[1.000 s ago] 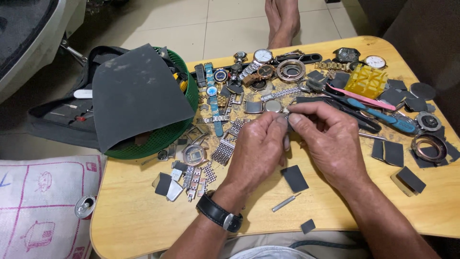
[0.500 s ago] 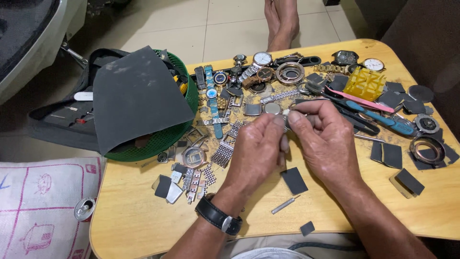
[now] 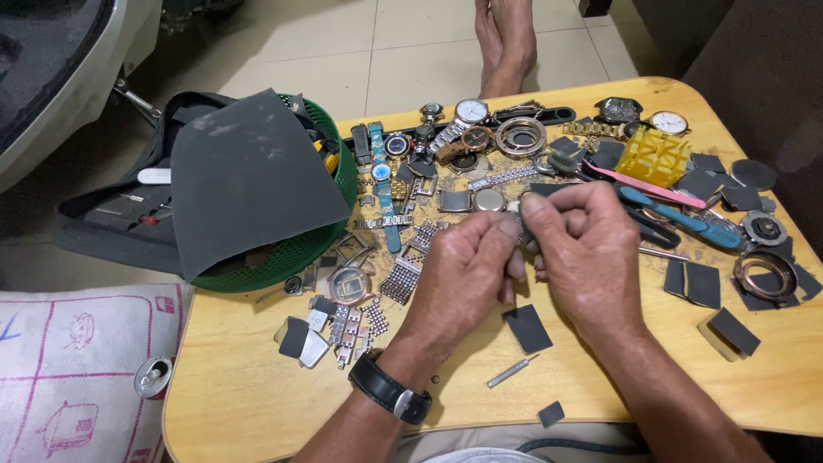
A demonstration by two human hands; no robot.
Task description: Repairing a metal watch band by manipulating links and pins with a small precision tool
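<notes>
i see both hands meeting over the middle of the wooden surface (image 3: pixel 257 386). the left hand (image 3: pixel 459 274) and the right hand (image 3: pixel 591 249) pinch a small dark metal part (image 3: pixel 525 225) between thumbs and forefingers, fingers pressed together around it, so most of it is hidden and i cannot tell exactly what it is. it is held just above the surface, in front of the row of watch cases.

compared with a second ago, the hands have risen slightly and drawn a little closer to the far row of watches; the pinch itself looks unchanged, and nothing on the surface has shifted.

a black wristwatch (image 3: pixel 390 394) sits on the left wrist. below the hands lie a dark sandpaper square (image 3: pixel 527 328), a small metal pin (image 3: pixel 508 373) and a smaller dark scrap (image 3: pixel 551 414). to the left are loose metal bracelet links (image 3: pixel 403 270) and a rose-coloured watch case (image 3: pixel 349 285). a large sheet of grey sandpaper (image 3: pixel 249 180) drapes over a green basket (image 3: pixel 291 253). to the right lie a blue-handled tool (image 3: pixel 681 219), a pink tool (image 3: pixel 647 184) and a yellow plastic holder (image 3: pixel 653 156).
</notes>
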